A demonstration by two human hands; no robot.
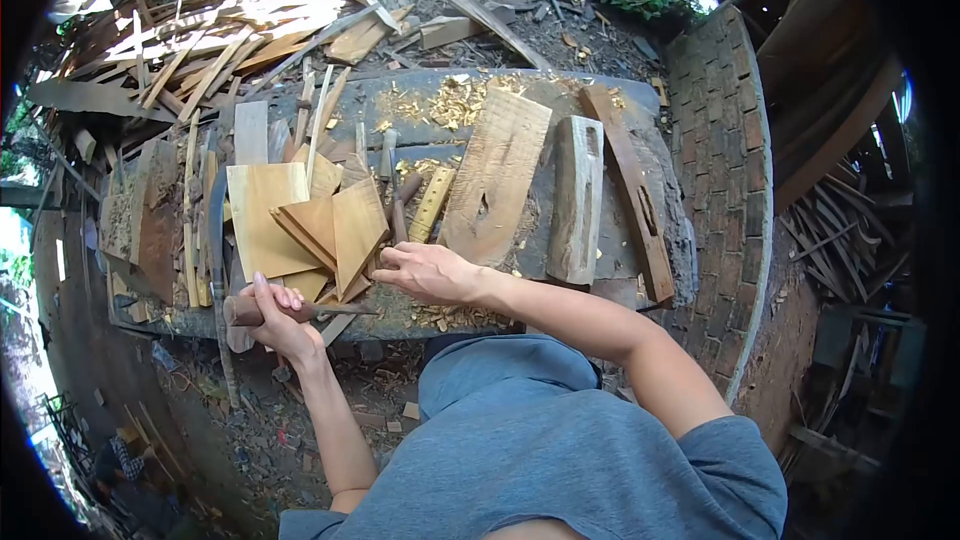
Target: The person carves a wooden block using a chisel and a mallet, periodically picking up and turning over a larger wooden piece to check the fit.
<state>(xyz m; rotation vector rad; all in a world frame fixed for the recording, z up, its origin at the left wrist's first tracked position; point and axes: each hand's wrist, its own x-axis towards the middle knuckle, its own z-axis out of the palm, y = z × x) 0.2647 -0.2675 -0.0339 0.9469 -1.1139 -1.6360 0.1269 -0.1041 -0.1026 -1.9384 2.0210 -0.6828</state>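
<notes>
My left hand point(283, 322) is closed around the thick wooden handle of a chisel point(245, 311), whose narrow blade points right along the bench's near edge. Just right of the blade, my right hand point(435, 273) hovers over the bench edge, fingers loosely bent and apart; I see nothing held in it. Beside its fingertips lies a stack of thin, pale wooden boards point(357, 230), with a larger square board point(268, 215) on the left. A dark wooden tool handle point(402, 205) and a yellow strip with a row of holes point(432, 205) lie just beyond my right hand.
On the worn workbench point(520, 165) are a broad plank point(497, 170), a slotted pale block point(576, 200) and a long brown slotted piece point(630, 195). Wood shavings point(458, 102) lie at the back. Scrap wood point(230, 55) is heaped behind; a brick wall point(715, 190) stands right.
</notes>
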